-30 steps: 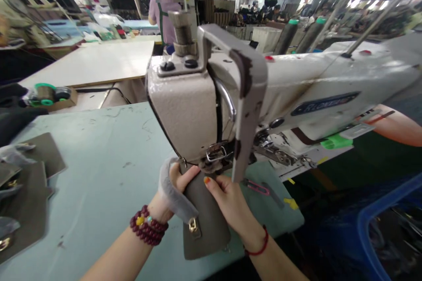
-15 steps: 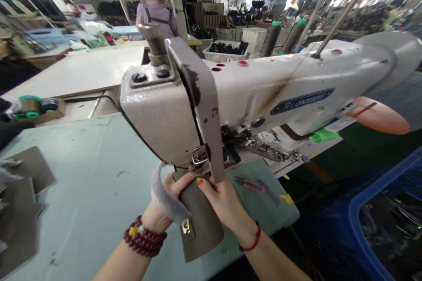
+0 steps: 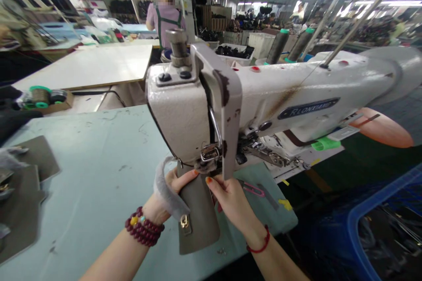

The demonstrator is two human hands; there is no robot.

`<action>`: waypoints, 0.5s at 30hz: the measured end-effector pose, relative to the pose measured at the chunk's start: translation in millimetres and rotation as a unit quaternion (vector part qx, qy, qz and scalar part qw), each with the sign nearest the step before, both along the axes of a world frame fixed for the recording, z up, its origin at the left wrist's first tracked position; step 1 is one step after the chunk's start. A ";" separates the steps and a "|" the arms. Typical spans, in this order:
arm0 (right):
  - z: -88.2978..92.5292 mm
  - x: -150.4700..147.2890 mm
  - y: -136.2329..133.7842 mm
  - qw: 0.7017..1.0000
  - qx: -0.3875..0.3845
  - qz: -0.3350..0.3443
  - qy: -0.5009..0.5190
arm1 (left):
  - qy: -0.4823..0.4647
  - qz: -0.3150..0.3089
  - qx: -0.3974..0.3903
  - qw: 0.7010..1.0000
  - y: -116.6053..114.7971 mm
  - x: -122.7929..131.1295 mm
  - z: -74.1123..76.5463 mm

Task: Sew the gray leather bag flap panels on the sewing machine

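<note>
A grey-brown leather bag panel [image 3: 199, 215] lies under the needle area of a white sewing machine [image 3: 180, 114], its near end toward me. A gold-coloured clasp [image 3: 185, 221] sits on a tab of the panel, joined to a strap wrapped in pale padding [image 3: 165, 189]. My left hand [image 3: 171, 189] is closed on the panel's left side, thumb on top near the presser foot, with the strap looping over the wrist. At the right edge, my right hand [image 3: 227, 195] pinches the panel between thumb and curled fingers. The needle is hidden behind machine parts.
Pink-handled thread snips [image 3: 253, 189] lie right of my right hand. More leather panels [image 3: 23, 202] are at the table's left. A blue bin [image 3: 356, 224] stands low at the right. Thread cones [image 3: 277, 46] rise behind the machine; a person [image 3: 165, 19] stands farther back.
The view has shifted, so the machine appears farther right. My right hand has slid slightly outward, its thumb now at the panel's right edge. My left hand keeps its hold.
</note>
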State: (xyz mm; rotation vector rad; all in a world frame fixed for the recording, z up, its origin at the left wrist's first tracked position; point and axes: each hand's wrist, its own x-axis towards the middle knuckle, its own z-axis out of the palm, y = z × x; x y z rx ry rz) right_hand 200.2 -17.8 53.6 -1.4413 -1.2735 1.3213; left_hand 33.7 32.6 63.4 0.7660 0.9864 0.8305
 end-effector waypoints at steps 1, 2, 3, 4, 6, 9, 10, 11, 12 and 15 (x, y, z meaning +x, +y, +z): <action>1.8 1.4 0.4 1.000 0.001 -0.001 -0.001 | -0.009 -0.012 -0.006 1.000 -0.7 -0.5 0.8; 3.5 2.1 1.2 1.000 0.004 -0.004 -0.003 | -0.017 -0.019 -0.014 1.000 -1.3 -1.0 1.5; 4.9 2.2 2.3 1.000 0.008 -0.008 -0.008 | -0.025 -0.022 -0.021 0.999 -1.8 -1.4 2.2; 6.1 1.8 3.6 1.000 0.013 -0.012 -0.014 | -0.031 -0.021 -0.028 0.999 -1.9 -1.7 3.0; 7.3 0.3 6.3 0.999 0.020 -0.019 -0.026 | -0.037 -0.021 -0.037 0.998 -1.0 -2.1 4.3; 6.2 -1.4 9.2 0.999 0.032 -0.020 -0.027 | -0.051 -0.039 -0.036 0.997 1.8 -2.5 5.4; 5.3 -1.7 9.6 0.999 0.037 -0.019 -0.022 | -0.055 -0.047 -0.031 0.997 2.7 -2.7 5.7; 4.0 -2.0 9.8 0.999 0.040 -0.017 -0.015 | -0.059 -0.055 -0.024 0.996 3.6 -3.0 6.3; 2.6 -2.6 9.8 0.999 0.041 -0.017 -0.004 | -0.060 -0.061 -0.014 0.996 4.5 -3.5 7.3; -2.2 -7.3 8.8 0.998 0.015 -0.030 0.048 | -0.053 -0.088 0.010 0.995 10.4 -7.4 12.6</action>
